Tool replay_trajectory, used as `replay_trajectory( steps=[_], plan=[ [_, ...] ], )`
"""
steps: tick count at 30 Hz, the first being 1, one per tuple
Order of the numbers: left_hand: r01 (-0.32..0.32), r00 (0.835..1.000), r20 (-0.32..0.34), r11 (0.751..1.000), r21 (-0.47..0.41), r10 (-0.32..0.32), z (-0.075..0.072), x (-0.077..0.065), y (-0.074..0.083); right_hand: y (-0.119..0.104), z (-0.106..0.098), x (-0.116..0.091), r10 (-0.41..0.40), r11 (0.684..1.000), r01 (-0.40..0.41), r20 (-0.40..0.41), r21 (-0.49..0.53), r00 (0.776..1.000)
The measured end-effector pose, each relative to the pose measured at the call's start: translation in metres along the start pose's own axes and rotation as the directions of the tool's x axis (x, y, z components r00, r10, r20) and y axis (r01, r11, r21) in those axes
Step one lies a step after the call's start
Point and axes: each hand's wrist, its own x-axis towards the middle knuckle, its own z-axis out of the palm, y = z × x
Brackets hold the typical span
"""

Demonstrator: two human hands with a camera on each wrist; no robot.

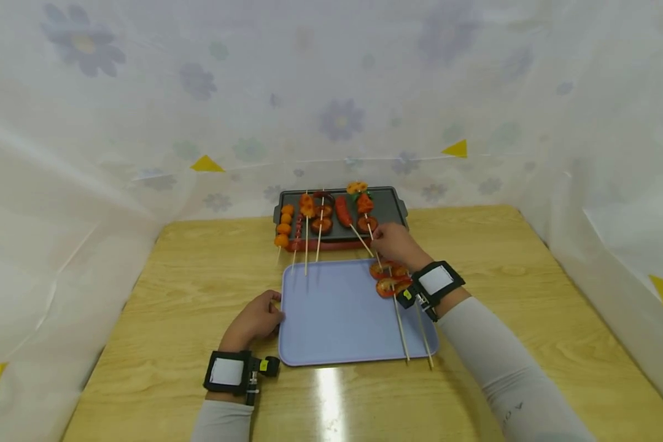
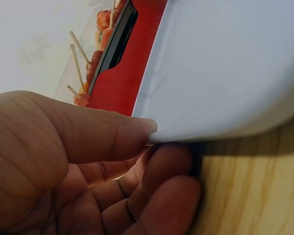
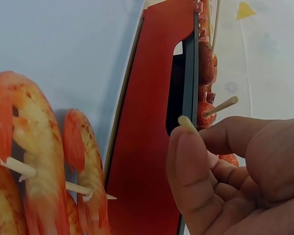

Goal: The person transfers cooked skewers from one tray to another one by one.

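Observation:
A pale lavender-blue tray [image 1: 337, 313] lies on the table. At its left edge my left hand [image 1: 259, 316] grips the rim, thumb on top and curled fingers beneath, as the left wrist view [image 2: 122, 132] shows. My right hand [image 1: 400, 244] is over the tray's far right corner and pinches the wooden stick of a skewer between thumb and fingers [image 3: 188, 169]. That skewer carries a reddish-orange chunk [image 1: 364, 203] with green and a yellow-orange piece above and a round brown slice below. Its food end overlaps the dark grill pan [image 1: 387, 212]. Shrimp skewers [image 1: 385, 286] lie on the tray's right side, partly hidden by my right wrist.
The grill pan has a red front [image 3: 147, 112] and stands just behind the tray. On it lie a skewer of orange balls [image 1: 282, 228], a sausage skewer [image 1: 342, 212] and several others, sticks pointing toward me. White flowered sheeting [image 1: 331, 92] encloses the back and sides.

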Motion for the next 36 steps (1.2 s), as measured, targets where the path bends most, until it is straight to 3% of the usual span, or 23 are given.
replay_trajectory(
  steps=[11, 21, 31, 36],
  plan=[
    [0.004, 1.0, 0.006, 1.0, -0.018, -0.004, 0.0, 0.0, 0.002, 0.002, 0.006, 0.005, -0.03, 0.997, 0.031, 0.005, -0.066, 1.0],
    [0.01, 1.0, 0.007, 1.0, -0.011, -0.009, -0.001, -0.001, 0.002, 0.0, 0.011, 0.004, 0.022, 1.0, -0.022, 0.038, -0.007, 0.999],
    [0.016, 1.0, 0.0, 1.0, 0.003, -0.016, -0.001, -0.002, 0.002, 0.002, 0.015, 0.002, -0.002, 1.0, 0.002, 0.007, 0.003, 1.0],
    [0.014, 1.0, 0.002, 1.0, -0.01, -0.014, -0.001, -0.001, 0.003, 0.007, 0.015, -0.003, -0.035, 0.999, 0.037, -0.048, 0.025, 0.998]
  ],
)
